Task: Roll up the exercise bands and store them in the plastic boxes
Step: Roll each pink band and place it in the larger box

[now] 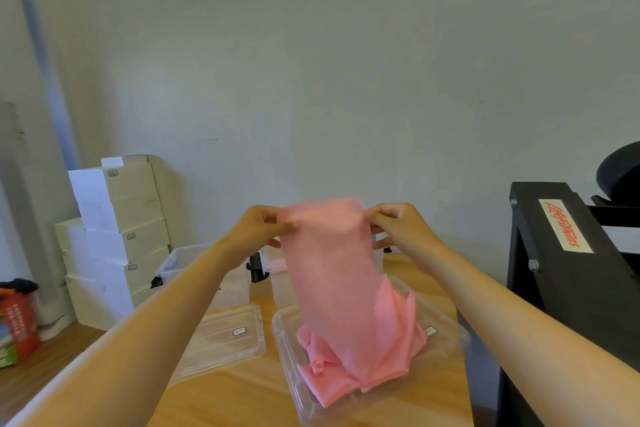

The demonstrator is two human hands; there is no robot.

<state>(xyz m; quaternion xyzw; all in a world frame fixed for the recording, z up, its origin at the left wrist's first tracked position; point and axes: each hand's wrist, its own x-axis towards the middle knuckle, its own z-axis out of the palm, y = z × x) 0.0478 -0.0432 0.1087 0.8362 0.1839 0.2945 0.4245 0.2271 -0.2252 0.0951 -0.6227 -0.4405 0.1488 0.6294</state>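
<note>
Head view, pink band (332, 274) hiding right box (277, 274); fingertips blurred

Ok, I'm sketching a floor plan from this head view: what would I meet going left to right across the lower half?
Red packet → stacked white cartons → flat clear lid → pink exercise band → black stand.

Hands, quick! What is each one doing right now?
The left hand pinches the top edge of the pink band.
The right hand pinches the same top edge, at the other corner.
</note>
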